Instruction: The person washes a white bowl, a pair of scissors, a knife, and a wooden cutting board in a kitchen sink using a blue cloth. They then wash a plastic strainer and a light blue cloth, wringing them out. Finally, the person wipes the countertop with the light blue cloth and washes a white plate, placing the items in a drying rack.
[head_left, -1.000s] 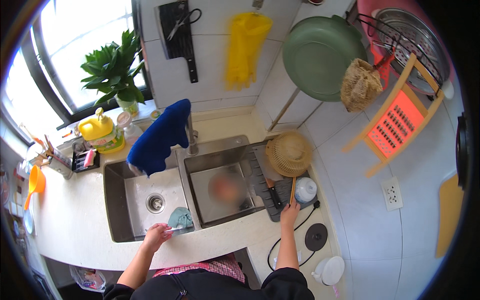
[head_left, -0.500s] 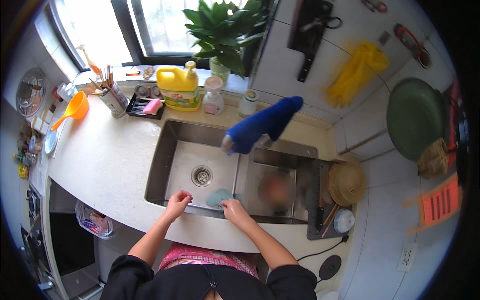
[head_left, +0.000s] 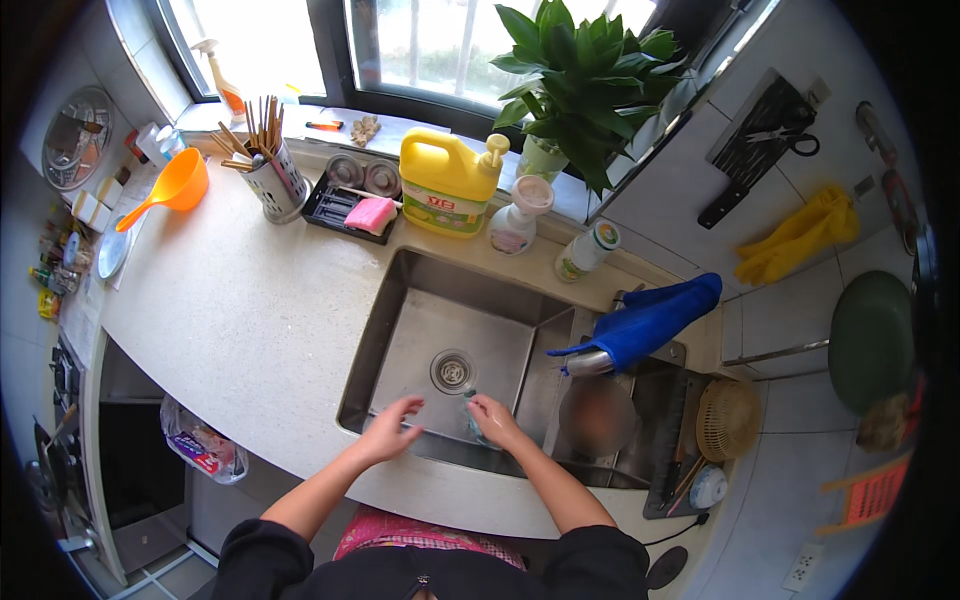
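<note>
Over the front of the left sink basin (head_left: 478, 318), my right hand (head_left: 497, 420) is closed on a thin grey-green cloth (head_left: 475, 430). Most of the cloth hangs below the fingers, partly hidden by the hand. My left hand (head_left: 392, 430) is held beside it at the basin's front edge, fingers apart and nothing in them. A blue cloth (head_left: 655, 320) is draped over the faucet, whose metal spout end (head_left: 588, 363) pokes out below. The round drain (head_left: 453, 371) lies just beyond my hands.
Behind the sink stand a yellow jug (head_left: 447, 190), a white pump bottle (head_left: 520, 222) and a black tray (head_left: 345, 212) with a pink sponge (head_left: 371, 214). An orange ladle (head_left: 182, 181) sits far left. At right are a drainboard (head_left: 670, 440) and a woven basket (head_left: 728, 420).
The view has shifted left, so the sink appears further right and lower. My right hand has lifted the cloth, which now hangs narrower. My left hand's fingers have spread.
</note>
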